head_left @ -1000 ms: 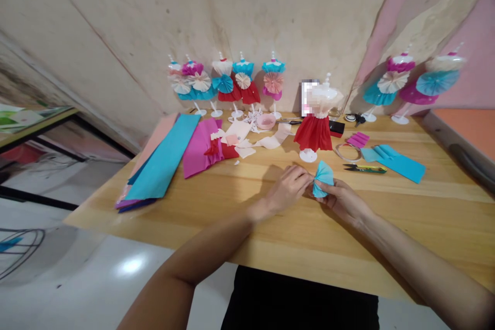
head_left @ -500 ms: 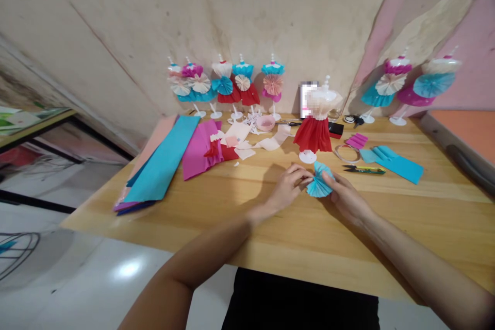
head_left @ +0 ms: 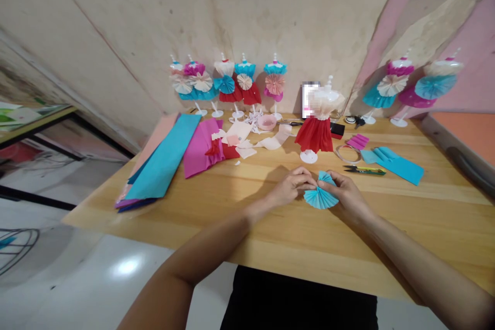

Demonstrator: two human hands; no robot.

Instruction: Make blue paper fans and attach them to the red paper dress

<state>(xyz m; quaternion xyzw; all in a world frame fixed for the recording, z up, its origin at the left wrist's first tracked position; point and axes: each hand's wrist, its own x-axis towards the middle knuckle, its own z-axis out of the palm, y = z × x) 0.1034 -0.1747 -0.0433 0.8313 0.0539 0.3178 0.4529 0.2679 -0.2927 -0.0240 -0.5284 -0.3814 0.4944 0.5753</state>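
Paper fan (head_left: 322,200), blue and pleated, is spread between both hands over the table (head_left: 216,196). On my feed the right hand (head_left: 347,196), at its three o'clock, holds it, thumb across the front; the left hand (head_left: 292,186), at ten, has fingertips drawn narrow by the gathered centre, though I cannot tell whether they grip it. I see a red-skirted mannequin (head_left: 314,134) at twelve, snips (head_left: 364,170) at two.

Stained beige wall (head_left: 147,20) is backing wood tbl (head_left: 193,216), w/ pink wall (head_left: 479,56) showing far R; pale flr (head_left: 81,294) is reflecting light (head_left: 129,266) lower L.
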